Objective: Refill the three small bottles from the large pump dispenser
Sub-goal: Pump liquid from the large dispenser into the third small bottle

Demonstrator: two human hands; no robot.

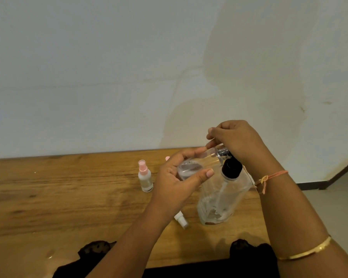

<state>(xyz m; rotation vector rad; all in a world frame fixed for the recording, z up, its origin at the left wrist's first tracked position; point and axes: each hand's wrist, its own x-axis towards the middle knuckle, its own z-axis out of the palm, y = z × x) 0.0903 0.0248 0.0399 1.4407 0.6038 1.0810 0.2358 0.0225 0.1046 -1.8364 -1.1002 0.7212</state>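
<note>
A large clear pump dispenser (223,197) with a black collar stands on the wooden table (68,197). My right hand (237,141) sits on top of its pump head, fingers curled over it. My left hand (181,177) grips a small clear bottle (189,167), tilted, held up against the pump's nozzle. A second small bottle (145,177) with a pink spray cap stands upright to the left. A pink cap (167,158) peeks out behind my left hand. A white spray top (181,219) lies on the table under my left forearm.
A pale wall rises right behind the table's far edge. A small wet spot (49,255) shines near the table's front left. Dark clothing shows along the front edge. Floor and a dark skirting board are visible at the far right.
</note>
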